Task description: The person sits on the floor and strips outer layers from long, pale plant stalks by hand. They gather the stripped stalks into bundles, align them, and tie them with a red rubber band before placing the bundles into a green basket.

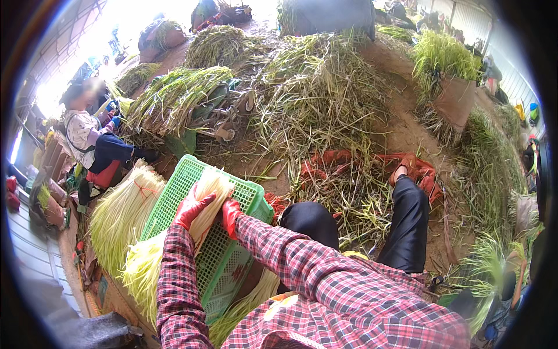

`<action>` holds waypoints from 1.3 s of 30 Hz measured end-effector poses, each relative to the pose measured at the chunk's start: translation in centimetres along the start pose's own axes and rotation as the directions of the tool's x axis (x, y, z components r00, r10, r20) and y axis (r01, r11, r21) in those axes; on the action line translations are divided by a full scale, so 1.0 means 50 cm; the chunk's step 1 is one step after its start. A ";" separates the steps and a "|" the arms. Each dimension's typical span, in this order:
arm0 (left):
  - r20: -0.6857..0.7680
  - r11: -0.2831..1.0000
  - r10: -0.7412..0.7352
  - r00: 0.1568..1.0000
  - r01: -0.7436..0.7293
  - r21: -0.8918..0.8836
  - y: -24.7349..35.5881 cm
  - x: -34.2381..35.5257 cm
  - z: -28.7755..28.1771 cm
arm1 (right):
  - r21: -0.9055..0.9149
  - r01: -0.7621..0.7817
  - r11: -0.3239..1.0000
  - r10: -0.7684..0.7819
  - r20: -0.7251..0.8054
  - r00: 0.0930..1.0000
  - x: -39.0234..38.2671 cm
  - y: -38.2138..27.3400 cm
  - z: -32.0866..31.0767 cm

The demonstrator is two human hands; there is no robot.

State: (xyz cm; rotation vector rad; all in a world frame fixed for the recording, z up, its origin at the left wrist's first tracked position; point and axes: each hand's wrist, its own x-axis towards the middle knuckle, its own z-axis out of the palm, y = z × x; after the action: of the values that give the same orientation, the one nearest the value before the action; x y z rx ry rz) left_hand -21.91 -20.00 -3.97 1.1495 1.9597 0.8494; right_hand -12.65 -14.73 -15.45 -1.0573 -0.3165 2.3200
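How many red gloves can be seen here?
2. The left glove rests on the pale bundle of stalks lying across the green plastic crate; the right glove grips the same bundle just beside it. Others may be hidden elsewhere.

A single view, from a fisheye camera worn on the person's head. It looks steeply down and forward over the person's own plaid sleeves, which enter from the lower edge, and sits close to the green crate (pixel 232 244) on the lap. Farther off, the earthen floor (pixel 407 134) with its heaped cut greens (pixel 317 96) fills the upper half. Another seated person (pixel 93 139) shows near the left rim. Straight lines bow toward the dark round border.
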 end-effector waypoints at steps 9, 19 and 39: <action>-0.066 0.989 0.045 0.997 -0.053 -0.138 0.005 -0.059 0.008 | -0.028 0.008 1.000 0.000 0.276 0.961 -0.012 -0.036 -0.014; -0.035 0.981 0.193 0.980 -0.194 -0.007 0.047 -0.089 0.020 | 0.456 0.095 0.885 -0.373 0.572 0.730 0.029 0.018 -0.019; -0.199 0.781 0.460 0.866 -0.287 0.555 0.094 -0.221 0.049 | 0.144 0.269 0.952 -0.293 0.676 0.677 -0.078 -0.023 0.074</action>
State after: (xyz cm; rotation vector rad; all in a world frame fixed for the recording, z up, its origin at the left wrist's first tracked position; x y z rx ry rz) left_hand -13.86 -27.69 1.15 1.8713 2.3524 0.7728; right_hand -12.90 -16.02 -10.12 -0.0431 -0.6716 2.3228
